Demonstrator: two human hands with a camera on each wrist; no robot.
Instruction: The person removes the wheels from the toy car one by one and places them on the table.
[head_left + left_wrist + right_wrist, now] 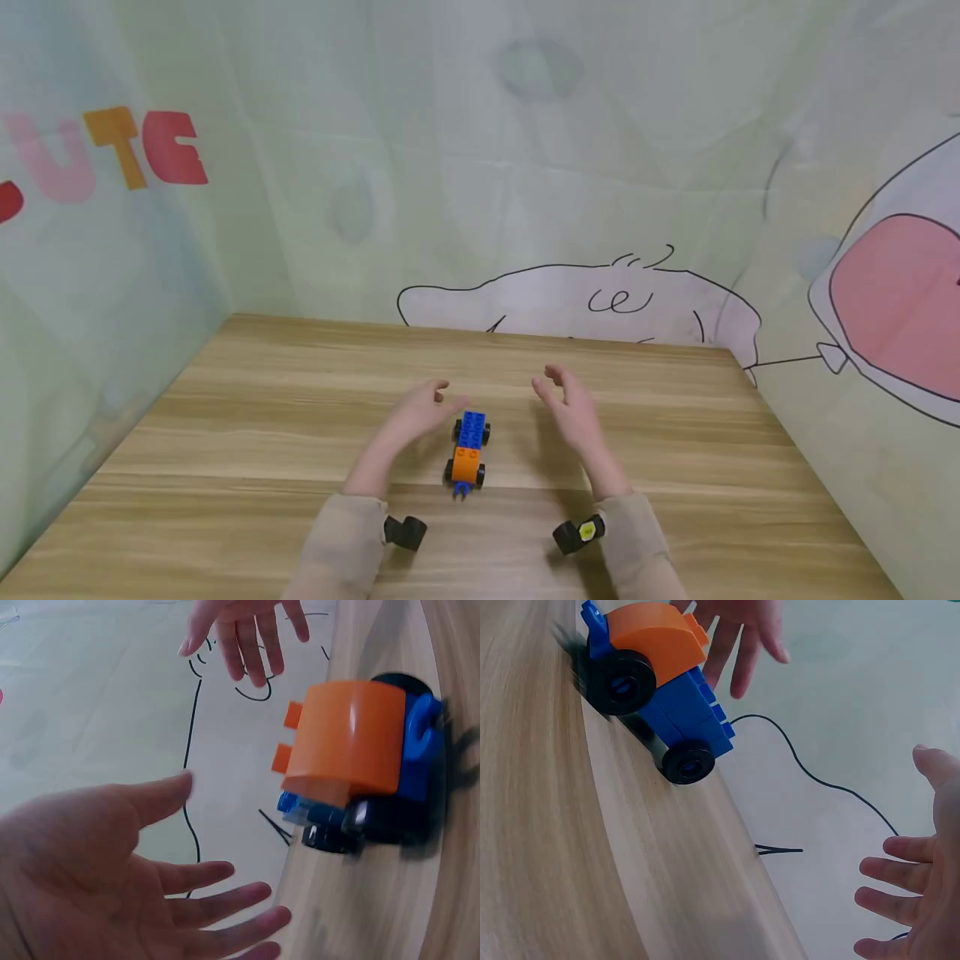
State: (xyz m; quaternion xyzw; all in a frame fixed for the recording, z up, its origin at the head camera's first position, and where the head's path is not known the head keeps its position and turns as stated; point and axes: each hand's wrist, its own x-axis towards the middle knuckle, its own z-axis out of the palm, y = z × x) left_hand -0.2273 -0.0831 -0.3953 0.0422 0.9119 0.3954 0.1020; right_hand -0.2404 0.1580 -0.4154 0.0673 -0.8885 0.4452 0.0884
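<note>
A toy block car [468, 450] stands on the wooden table between the two hands. Blue studded bricks [686, 712] sit at its far end and a rounded orange brick [349, 739] at its near end. It has black wheels [622, 684] and a blue hitch [461, 490] towards the person. My left hand [423, 412] hovers just left of the car, fingers spread and nothing held; its thumb tip overlaps the car's far end in the head view. Farther off to the right, my right hand [573, 412] is raised with relaxed fingers, holding nothing.
The wooden table [262, 400] meets a printed cloth backdrop [450, 167] at its back and sides. Black wrist cameras [407, 533] are worn on both wrists, below beige sleeves [633, 529].
</note>
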